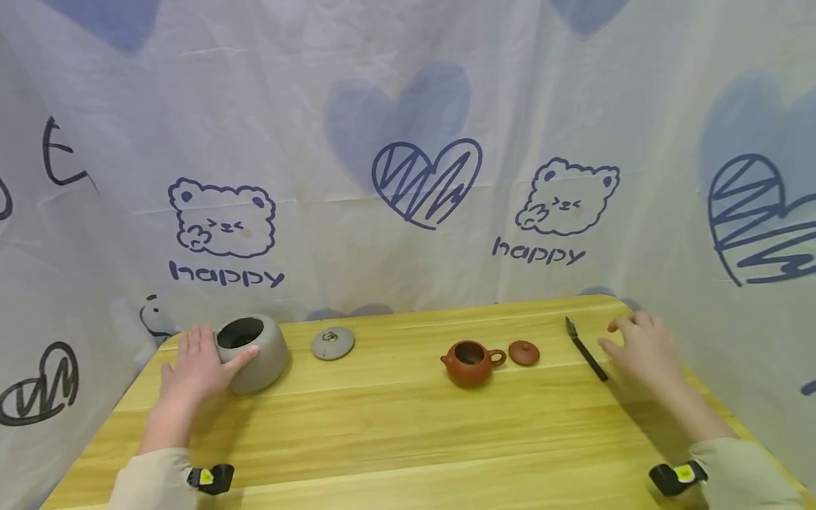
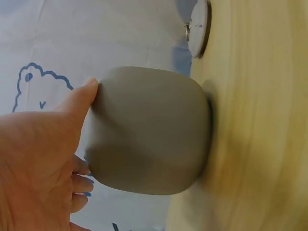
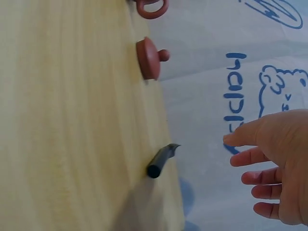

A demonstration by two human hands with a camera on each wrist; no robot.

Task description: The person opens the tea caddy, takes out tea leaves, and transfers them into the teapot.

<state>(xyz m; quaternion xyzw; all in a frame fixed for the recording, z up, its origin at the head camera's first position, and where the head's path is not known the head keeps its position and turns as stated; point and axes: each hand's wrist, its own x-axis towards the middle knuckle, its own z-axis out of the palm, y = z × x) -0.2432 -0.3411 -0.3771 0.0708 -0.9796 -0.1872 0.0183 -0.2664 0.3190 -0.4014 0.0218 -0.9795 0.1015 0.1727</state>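
Observation:
My left hand point(image 1: 200, 365) is at the left side of a grey rounded jar point(image 1: 264, 365), fingers extended beside it and thumb across its near upper side. In the left wrist view the thumb touches the upper edge of the jar; the contact of the other fingers is unclear. The jar's dark mouth is uncovered. Its grey lid point(image 1: 333, 343) lies flat to the right. My right hand point(image 1: 647, 350) hovers with loosely bent fingers and holds nothing. Nearest to it lies a slim black tool point(image 1: 588, 354) with a narrow pointed end; its exact kind is unclear.
A small reddish-brown teapot point(image 1: 470, 372) stands uncovered right of centre, spout leftward. Beside its handle lies the matching teapot lid point(image 1: 524, 353), knob up. The wooden table point(image 1: 382, 432) backs onto a patterned cloth point(image 1: 357, 262), which also hangs at both sides.

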